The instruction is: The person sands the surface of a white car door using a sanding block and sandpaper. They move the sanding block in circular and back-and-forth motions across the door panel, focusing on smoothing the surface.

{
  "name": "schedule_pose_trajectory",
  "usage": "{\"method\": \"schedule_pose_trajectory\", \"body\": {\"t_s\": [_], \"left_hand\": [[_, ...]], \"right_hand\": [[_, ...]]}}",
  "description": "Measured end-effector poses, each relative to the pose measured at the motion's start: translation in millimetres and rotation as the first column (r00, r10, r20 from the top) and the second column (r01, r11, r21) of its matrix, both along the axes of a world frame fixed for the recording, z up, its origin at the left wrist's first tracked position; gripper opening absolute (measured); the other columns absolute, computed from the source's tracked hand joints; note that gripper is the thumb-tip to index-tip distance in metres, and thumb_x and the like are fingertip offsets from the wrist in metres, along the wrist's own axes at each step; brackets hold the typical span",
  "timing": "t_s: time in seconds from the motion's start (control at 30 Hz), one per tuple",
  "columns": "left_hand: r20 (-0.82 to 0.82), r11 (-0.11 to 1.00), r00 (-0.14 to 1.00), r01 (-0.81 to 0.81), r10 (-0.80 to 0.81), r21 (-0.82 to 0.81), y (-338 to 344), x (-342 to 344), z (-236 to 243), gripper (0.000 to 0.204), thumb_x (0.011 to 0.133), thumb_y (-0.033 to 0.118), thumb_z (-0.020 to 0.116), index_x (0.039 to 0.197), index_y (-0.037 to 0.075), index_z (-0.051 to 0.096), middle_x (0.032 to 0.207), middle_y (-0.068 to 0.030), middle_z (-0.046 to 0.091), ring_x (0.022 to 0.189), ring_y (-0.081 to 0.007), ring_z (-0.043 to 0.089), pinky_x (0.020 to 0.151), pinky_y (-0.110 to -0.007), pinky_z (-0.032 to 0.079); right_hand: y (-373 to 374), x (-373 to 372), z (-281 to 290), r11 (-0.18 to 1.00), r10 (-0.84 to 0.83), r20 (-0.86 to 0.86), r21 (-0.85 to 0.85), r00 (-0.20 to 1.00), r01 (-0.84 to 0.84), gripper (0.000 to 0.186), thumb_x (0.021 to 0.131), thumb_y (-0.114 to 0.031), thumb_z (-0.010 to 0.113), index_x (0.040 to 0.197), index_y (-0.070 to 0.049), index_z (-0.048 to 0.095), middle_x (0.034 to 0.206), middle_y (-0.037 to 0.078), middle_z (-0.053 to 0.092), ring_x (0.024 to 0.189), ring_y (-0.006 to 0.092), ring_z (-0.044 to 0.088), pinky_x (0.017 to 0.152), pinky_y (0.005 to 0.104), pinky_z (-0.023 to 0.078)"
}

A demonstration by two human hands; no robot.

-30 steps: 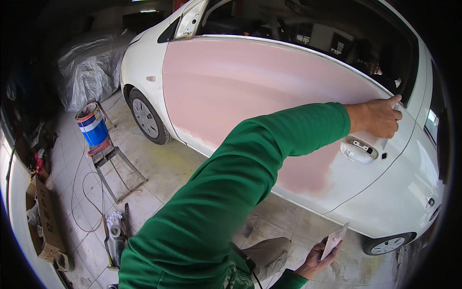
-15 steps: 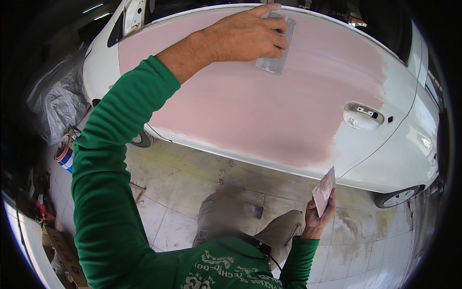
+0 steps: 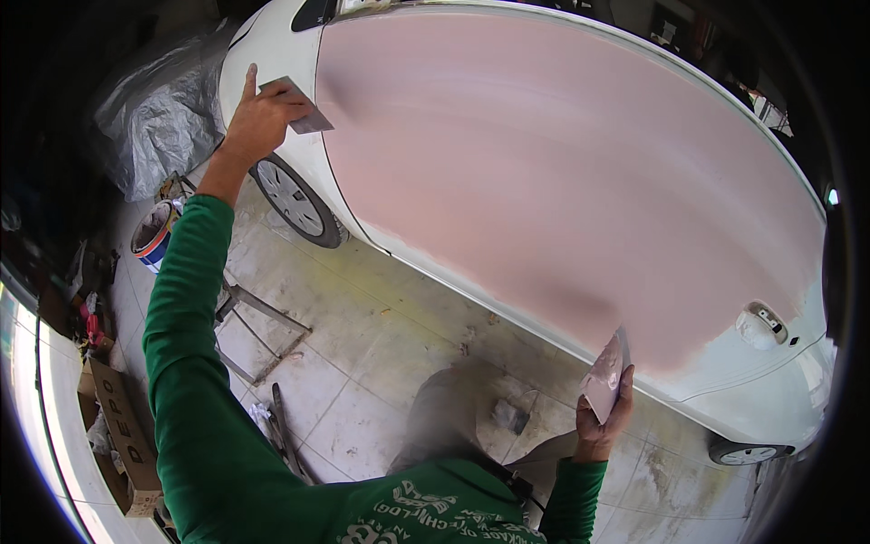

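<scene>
A white car door (image 3: 544, 190) fills the upper view, most of it coated in smooth pink body filler. My left hand (image 3: 258, 122) is closed on a flat grey filler spreader (image 3: 299, 107), its forefinger stretched out. The spreader is at the door's front edge, by the white fender (image 3: 237, 68); whether it touches the panel I cannot tell. Low on the right, my right hand (image 3: 609, 412) grips a second flat spreader (image 3: 605, 374) carrying a smear of pink filler. This hand is in front of the lower door, apart from it.
The front wheel (image 3: 294, 199) is below my left hand. A paint can (image 3: 154, 234) and crumpled plastic sheeting (image 3: 159, 131) are farther left. A metal stand (image 3: 263, 317) rests on the stained tile floor (image 3: 353, 317), and a cardboard box (image 3: 122, 435) is at lower left.
My left hand has carried its spreader from the door's top middle to its front edge. The view has shifted left, showing more of the front wheel. My right hand keeps its spreader.
</scene>
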State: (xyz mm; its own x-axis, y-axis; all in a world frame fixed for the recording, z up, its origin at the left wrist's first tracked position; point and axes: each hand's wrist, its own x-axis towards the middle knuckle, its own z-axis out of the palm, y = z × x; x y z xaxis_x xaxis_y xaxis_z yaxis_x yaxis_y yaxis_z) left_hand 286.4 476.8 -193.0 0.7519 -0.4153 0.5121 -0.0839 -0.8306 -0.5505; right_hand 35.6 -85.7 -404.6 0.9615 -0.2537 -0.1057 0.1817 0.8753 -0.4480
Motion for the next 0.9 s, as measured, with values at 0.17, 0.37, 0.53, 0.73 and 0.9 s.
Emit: {"method": "schedule_pose_trajectory", "body": {"t_s": [0.17, 0.37, 0.53, 0.73, 0.9], "left_hand": [[0.278, 0.033, 0.861, 0.322, -0.426, -0.946, -0.7, -44.2, -150.0, 0.039, 0.099, 0.000, 0.057, 0.138, 0.002, 0.062, 0.114, -0.0078, 0.074, 0.099, -0.0143, 0.068, 0.097, -0.028, 0.048], [0.420, -0.964, 0.885, -0.103, -0.201, -0.245, -146.7, -130.9, -321.6, 0.046, 0.086, -0.011, 0.056, 0.130, 0.000, 0.058, 0.122, -0.0117, 0.066, 0.113, -0.0272, 0.065, 0.099, -0.041, 0.054], [0.410, -0.716, 0.683, -0.240, -0.604, -0.655, -246.6, -165.7, -291.5, 0.050, 0.082, -0.013, 0.055, 0.128, 0.004, 0.062, 0.117, -0.0100, 0.068, 0.109, -0.0246, 0.067, 0.099, -0.038, 0.052], [0.000, 0.135, 0.271, 0.480, -0.963, -0.867, -373.1, -212.7, -175.2, 0.050, 0.078, -0.016, 0.053, 0.117, 0.008, 0.073, 0.127, -0.0090, 0.070, 0.118, -0.0283, 0.066, 0.096, -0.038, 0.056], [-0.226, 0.259, 0.128, 0.441, -0.966, -0.859, -444.6, -257.8, -197.6, 0.053, 0.068, -0.014, 0.061, 0.110, 0.015, 0.076, 0.122, -0.0013, 0.073, 0.117, -0.0261, 0.067, 0.099, -0.041, 0.056]], "right_hand": [[19.4, 12.8, -6.5, 0.986, 0.164, 0.075, 0.012, 0.984, -0.166, 0.051, 0.106, -0.043, 0.051, 0.139, -0.003, 0.052, 0.122, 0.011, 0.068, 0.104, 0.0255, 0.070, 0.086, 0.0411, 0.062], [33.8, -8.8, 12.0, 0.993, 0.058, 0.004, -0.103, 0.998, -0.057, 0.057, 0.106, -0.048, 0.048, 0.140, -0.003, 0.051, 0.122, 0.009, 0.068, 0.098, 0.0231, 0.071, 0.078, 0.0370, 0.064], [0.0, -51.9, 6.9, 0.921, -0.093, -0.105, -0.386, 0.990, 0.046, 0.065, 0.105, -0.055, 0.046, 0.137, 0.001, 0.053, 0.117, 0.012, 0.068, 0.097, 0.0219, 0.070, 0.078, 0.0352, 0.061], [-39.4, -110.0, -6.2, 0.636, -0.034, -0.401, -0.716, 0.916, -0.290, 0.071, 0.103, -0.060, 0.048, 0.123, 0.006, 0.061, 0.093, 0.011, 0.069, 0.089, 0.0174, 0.069, 0.068, 0.0299, 0.055], [-58.1, -117.5, -20.5, 0.736, -0.114, -0.264, -0.670, 0.958, -0.097, 0.065, 0.105, -0.056, 0.047, 0.121, 0.005, 0.063, 0.098, 0.012, 0.069, 0.090, 0.0174, 0.069, 0.072, 0.0297, 0.056]]}}
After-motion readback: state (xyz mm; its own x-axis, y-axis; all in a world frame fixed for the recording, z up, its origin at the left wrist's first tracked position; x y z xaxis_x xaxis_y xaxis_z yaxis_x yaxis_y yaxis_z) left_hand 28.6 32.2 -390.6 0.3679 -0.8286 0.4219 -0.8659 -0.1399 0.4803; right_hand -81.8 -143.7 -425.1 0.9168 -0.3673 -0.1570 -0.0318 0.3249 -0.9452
